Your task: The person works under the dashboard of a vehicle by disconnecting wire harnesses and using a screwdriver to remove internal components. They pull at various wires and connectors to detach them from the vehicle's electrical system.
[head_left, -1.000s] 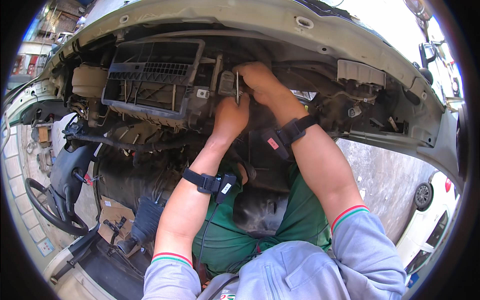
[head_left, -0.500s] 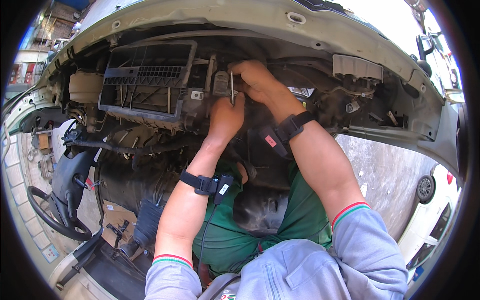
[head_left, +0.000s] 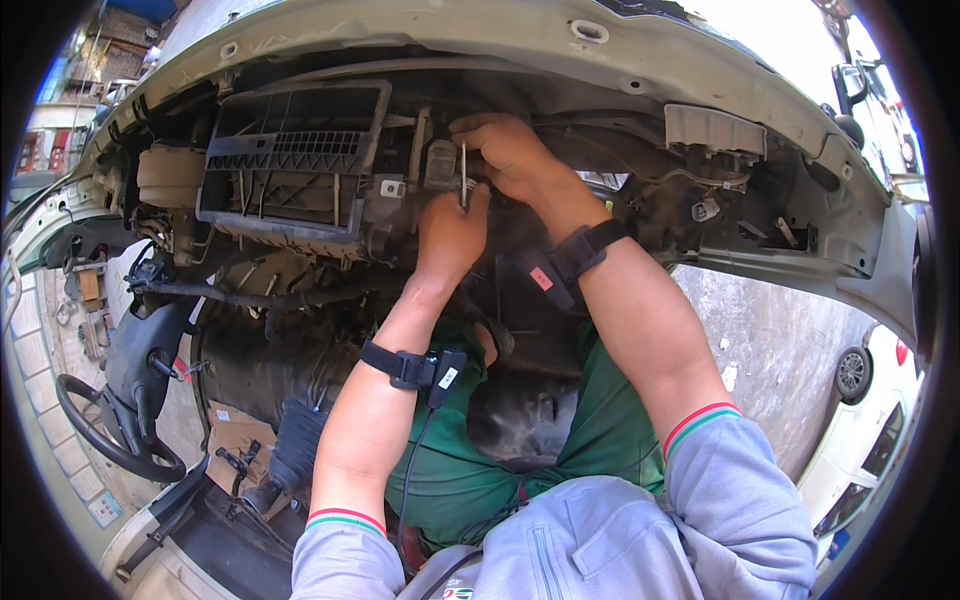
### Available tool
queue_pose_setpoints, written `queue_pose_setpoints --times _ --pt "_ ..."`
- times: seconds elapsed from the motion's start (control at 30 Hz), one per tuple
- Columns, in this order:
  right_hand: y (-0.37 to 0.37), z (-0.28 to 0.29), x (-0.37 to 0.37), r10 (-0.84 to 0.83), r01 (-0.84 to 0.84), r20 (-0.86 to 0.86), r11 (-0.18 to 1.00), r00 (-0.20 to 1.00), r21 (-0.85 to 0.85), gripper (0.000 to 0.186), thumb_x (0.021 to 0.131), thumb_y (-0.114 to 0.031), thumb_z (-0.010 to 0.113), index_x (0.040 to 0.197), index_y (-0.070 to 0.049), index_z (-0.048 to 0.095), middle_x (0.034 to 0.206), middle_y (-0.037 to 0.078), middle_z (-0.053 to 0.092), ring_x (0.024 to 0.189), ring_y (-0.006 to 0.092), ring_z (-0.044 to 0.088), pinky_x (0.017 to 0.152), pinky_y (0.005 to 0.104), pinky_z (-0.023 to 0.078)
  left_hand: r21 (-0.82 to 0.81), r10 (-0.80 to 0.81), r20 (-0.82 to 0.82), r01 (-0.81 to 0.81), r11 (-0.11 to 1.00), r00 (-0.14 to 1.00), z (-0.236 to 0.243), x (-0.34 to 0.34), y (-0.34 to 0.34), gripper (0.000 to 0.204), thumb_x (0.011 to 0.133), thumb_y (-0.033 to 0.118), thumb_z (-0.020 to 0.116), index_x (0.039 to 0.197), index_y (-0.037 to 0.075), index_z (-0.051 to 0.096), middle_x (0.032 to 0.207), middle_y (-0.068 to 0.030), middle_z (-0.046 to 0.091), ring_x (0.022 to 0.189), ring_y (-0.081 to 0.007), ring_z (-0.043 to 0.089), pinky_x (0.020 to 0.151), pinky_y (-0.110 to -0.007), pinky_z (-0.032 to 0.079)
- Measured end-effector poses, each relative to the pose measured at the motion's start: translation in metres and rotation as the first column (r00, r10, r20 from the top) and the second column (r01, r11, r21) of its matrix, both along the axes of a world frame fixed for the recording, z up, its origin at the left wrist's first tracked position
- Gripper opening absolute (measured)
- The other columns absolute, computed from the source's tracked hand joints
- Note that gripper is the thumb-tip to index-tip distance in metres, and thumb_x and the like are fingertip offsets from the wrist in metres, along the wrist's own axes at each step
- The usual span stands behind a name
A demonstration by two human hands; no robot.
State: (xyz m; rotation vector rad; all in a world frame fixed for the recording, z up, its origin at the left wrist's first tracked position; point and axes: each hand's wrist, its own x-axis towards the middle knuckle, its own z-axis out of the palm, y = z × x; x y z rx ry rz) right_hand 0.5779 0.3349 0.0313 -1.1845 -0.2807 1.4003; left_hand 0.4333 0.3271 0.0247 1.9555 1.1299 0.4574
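Both hands are close together under the body-coloured crossbar of a stripped car dashboard. My left hand (head_left: 450,238) is closed, with its fingertips at the lower end of a thin, light metal rod (head_left: 464,165) that stands nearly upright. Above and to the right, my right hand (head_left: 508,158) is bent inward with curled fingers, its forefinger reaching over the rod's top end. What its fingertips grip is hidden. Just left of the rod sits a small greyish block (head_left: 441,163), fixed beside the black air housing (head_left: 290,160).
A steering wheel (head_left: 120,430) on its column lies at the lower left, near a gear lever boot (head_left: 297,440) and a piece of cardboard (head_left: 235,440). A wiring harness (head_left: 270,297) crosses below the housing. At right are a loose connector (head_left: 706,211) and a white car (head_left: 865,430).
My right hand has shifted slightly left, its forefinger stretching further past the rod's top. My left hand and the rod stay almost still.
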Motion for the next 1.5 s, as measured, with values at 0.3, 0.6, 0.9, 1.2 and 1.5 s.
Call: queue_pose_setpoints --times 0.3,0.6,0.9,1.2,1.5 --pt "-0.004 0.005 0.005 -0.018 0.012 -0.151 0.999 0.988 -0.044 0.027 0.088 0.003 0.059 0.115 0.009 0.059 0.111 0.016 0.061 0.101 0.0245 0.06 0.088 0.0366 0.052 0.023 0.025 0.071 -0.027 0.999 0.997 0.0 0.0 -0.009 0.031 0.092 0.022 0.061 0.077 -0.005 0.062 0.067 -0.0246 0.061 0.061 -0.0345 0.061 0.059 -0.041 0.045" --pt "-0.006 0.003 0.011 0.016 -0.011 0.105 0.999 0.994 -0.047 0.025 0.09 0.0 0.057 0.114 0.007 0.062 0.102 0.012 0.063 0.09 0.0191 0.059 0.077 0.0313 0.051 0.118 -0.024 -0.009 0.025 0.993 1.0 0.002 0.001 -0.011 0.024 0.093 0.02 0.058 0.092 -0.003 0.066 0.076 -0.0244 0.065 0.076 -0.0403 0.065 0.066 -0.041 0.049" --pt "-0.014 0.002 0.021 -0.064 0.057 -0.143 0.997 0.988 -0.051 0.019 0.095 -0.013 0.052 0.102 0.0 0.064 0.088 0.005 0.059 0.076 0.0164 0.056 0.068 0.0315 0.05 0.088 -0.079 0.084 0.071 0.994 0.993 0.007 -0.01 -0.01 0.022 0.094 0.018 0.058 0.096 -0.002 0.067 0.082 -0.0213 0.067 0.078 -0.0356 0.066 0.071 -0.038 0.049" --pt "-0.016 0.024 0.001 0.358 -0.326 0.33 0.933 0.873 -0.152 0.07 0.082 -0.053 0.068 0.118 0.006 0.059 0.104 0.012 0.06 0.095 0.0199 0.055 0.082 0.0341 0.044 0.074 -0.041 0.017 0.04 0.996 0.999 0.008 -0.004 -0.013 0.023 0.095 0.018 0.056 0.094 -0.003 0.064 0.084 -0.0209 0.066 0.077 -0.0336 0.064 0.072 -0.038 0.048" --pt "-0.008 0.025 -0.012 0.364 -0.355 0.507 0.927 0.781 -0.119 0.079 0.063 -0.053 0.082 0.109 0.008 0.062 0.107 0.024 0.066 0.101 0.0316 0.064 0.088 0.0361 0.048 -0.105 -0.024 -0.054 0.018 0.994 0.998 0.033 -0.008 -0.033 0.026 0.095 0.018 0.051 0.097 -0.004 0.065 0.091 -0.0254 0.067 0.088 -0.0383 0.065 0.077 -0.04 0.049"
